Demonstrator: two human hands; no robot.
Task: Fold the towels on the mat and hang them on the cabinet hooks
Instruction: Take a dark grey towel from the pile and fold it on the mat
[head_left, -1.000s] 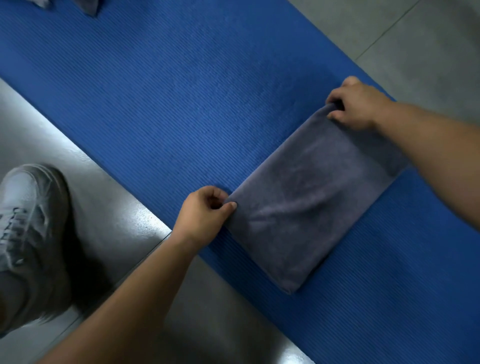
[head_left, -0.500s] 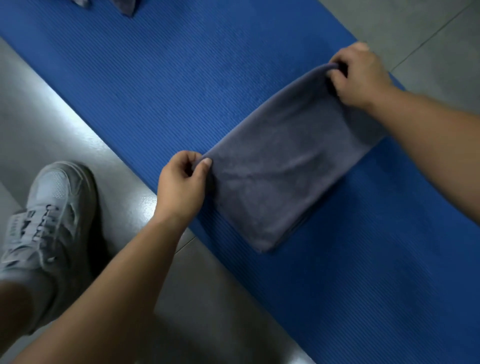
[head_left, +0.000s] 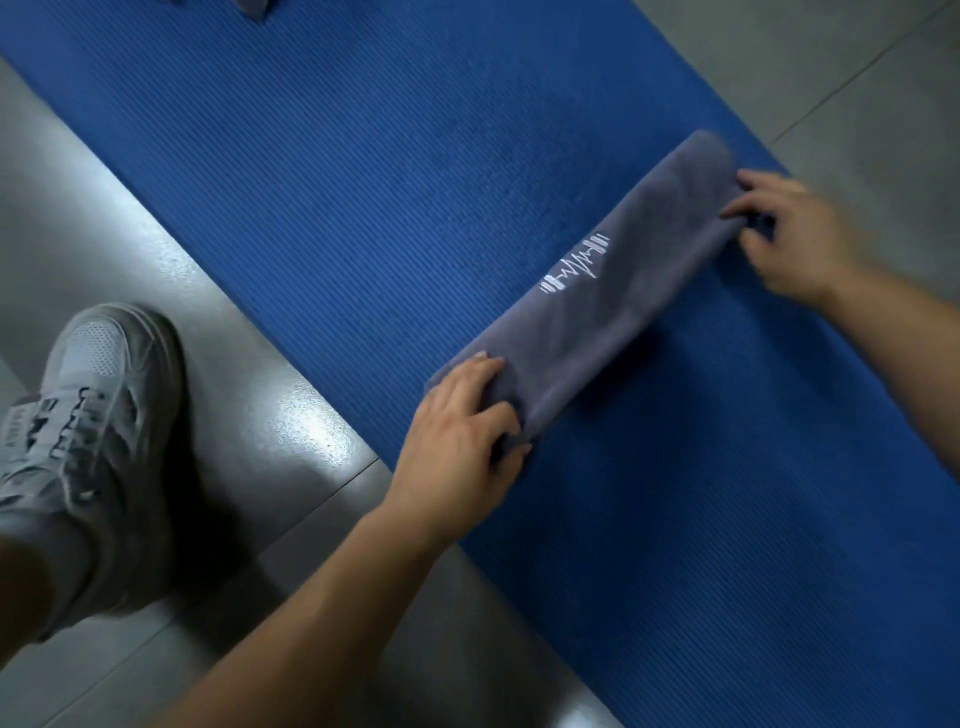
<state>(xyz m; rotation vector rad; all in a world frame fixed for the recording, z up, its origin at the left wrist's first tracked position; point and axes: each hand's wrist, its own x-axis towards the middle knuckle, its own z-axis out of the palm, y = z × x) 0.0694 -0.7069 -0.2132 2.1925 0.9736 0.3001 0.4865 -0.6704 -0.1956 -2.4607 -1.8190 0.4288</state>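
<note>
Looks down from head height onto a blue ribbed mat (head_left: 363, 156) spread over a glossy grey floor (head_left: 130, 234). Shows a grey towel (head_left: 623, 312) folded into a long, narrow strip and lying flat on the right part of the mat, running diagonally from lower left to upper right, with a white stitched logo (head_left: 574, 263) facing up near its middle. Shows the left hand (head_left: 462, 431) at the near end of the strip, fingers laid over the top and thumb tucked around the lower corner, gripping that end. Shows the right hand (head_left: 789, 234) at the far end, fingers touching the cloth and thumb just below its edge; looks like a pinch, but too blurred to tell for sure. Includes a pale grey shoe (head_left: 88, 415) planted on the floor at lower left, well apart from the mat's edge, and a grey scrap of cloth (head_left: 254, 6) on the mat at the very top edge, possibly a second towel. Judging progress: lengthwise folding of this towel seems done or close to it, perhaps with one more fold across to come. Leaves the hanging not yet begun, with no cabinet or hooks anywhere in view, and probably at least one more towel to fold.
</note>
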